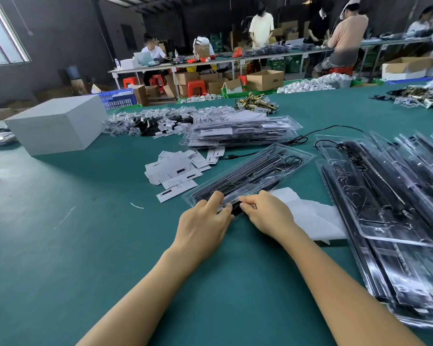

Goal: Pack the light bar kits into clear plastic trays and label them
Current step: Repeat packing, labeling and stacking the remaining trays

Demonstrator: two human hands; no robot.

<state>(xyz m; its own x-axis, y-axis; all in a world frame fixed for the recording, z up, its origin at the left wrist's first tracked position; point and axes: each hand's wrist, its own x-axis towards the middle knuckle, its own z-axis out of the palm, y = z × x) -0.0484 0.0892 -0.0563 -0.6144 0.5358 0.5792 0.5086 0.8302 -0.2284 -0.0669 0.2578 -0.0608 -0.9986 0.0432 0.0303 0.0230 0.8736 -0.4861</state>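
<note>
A worker's left hand [205, 218] and right hand [265, 212] meet at the near end of a clear plastic tray [250, 174] lying at an angle on a green table [60, 258]. The fingers of both hands are curled and pinch a small black part [236, 209] at the tray's edge; what exactly the part is cannot be made out. Black light bars and a coiled cable fill the tray. A white sheet [310, 216] lies just beside the right hand. Loose white labels [178, 171] are scattered left of the tray, a stack of filled trays [238, 132] sits behind it, and more trays [398, 196] are heaped at right. A white box [58, 123] stands at far left.
</note>
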